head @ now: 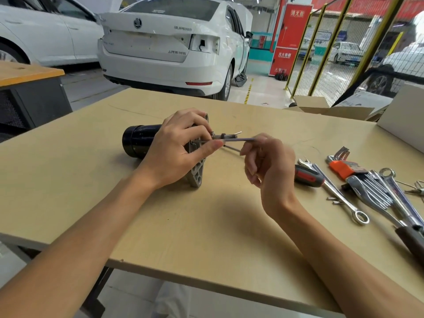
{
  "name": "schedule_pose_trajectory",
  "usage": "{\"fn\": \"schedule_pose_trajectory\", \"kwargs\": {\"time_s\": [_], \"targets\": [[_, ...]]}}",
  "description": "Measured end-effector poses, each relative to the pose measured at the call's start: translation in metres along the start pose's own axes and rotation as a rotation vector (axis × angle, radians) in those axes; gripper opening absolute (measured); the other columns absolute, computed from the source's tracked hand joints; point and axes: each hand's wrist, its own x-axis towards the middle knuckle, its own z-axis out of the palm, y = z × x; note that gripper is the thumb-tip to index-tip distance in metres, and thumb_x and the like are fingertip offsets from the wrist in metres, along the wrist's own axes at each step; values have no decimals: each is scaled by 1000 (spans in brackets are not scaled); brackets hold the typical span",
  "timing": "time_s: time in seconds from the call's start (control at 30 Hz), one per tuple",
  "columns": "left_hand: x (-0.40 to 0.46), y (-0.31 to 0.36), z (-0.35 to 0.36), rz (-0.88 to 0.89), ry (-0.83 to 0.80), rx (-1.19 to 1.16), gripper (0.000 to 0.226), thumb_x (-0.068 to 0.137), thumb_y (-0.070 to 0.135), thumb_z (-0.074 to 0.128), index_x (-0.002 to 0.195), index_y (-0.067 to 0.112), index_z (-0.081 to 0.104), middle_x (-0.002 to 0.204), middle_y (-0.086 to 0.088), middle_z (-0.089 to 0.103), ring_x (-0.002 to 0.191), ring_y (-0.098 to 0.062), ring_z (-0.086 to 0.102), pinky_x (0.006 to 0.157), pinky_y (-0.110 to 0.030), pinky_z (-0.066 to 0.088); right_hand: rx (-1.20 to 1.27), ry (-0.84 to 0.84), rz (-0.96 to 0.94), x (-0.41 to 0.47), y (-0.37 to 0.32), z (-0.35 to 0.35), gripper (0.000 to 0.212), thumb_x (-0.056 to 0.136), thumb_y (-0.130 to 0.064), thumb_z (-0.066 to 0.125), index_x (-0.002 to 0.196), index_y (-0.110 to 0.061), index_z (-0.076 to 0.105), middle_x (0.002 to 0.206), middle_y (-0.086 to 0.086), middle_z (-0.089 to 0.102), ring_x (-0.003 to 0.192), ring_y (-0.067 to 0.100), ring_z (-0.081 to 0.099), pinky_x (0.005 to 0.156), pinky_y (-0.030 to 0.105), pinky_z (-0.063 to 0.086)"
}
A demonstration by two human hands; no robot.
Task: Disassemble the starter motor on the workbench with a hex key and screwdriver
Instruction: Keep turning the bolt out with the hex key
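My left hand (176, 145) grips the heavy, rigid starter motor (142, 140) at its flange; right hand (266, 161) pinches the thin, slippery hex key (238, 139) just right of it.

This is a car repair workshop. At 12 o'clock a white car (169, 44) stands on the shop floor with its rear lamp taken out, and a second white car (43, 31) is at 10 o'clock. At 1 o'clock there is a red fire cabinet (290, 40), and beside it a yellow mesh fence (339, 53). On the wooden workbench (183, 216), at 3 o'clock, lie wrenches (344, 193), a set of hex keys (341, 164) and a screwdriver (308, 175).
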Motion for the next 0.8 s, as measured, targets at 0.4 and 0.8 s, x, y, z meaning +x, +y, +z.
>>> {"fn": "schedule_pose_trajectory", "kwargs": {"time_s": [0.4, 0.8], "targets": [[1, -1, 1, 7, 18, -8, 37, 92, 39, 58, 86, 6, 75, 101, -3, 68, 121, -23, 54, 102, -54, 41, -129, 94, 0, 2, 3, 1, 28, 95, -6, 40, 88, -14, 66, 47, -1, 37, 41, 13, 30, 41, 15, 25], [0, -3, 2, 13, 21, -12, 38, 90, 42, 61, 80, 8, 72, 101, -2, 68, 121, -20, 54, 101, -53, 40, 14, 10, 213, 6, 2, -1, 59, 94, -53, 38, 50, -20, 58, 42, -1, 38, 38, 12, 32, 40, 19, 26]]}}
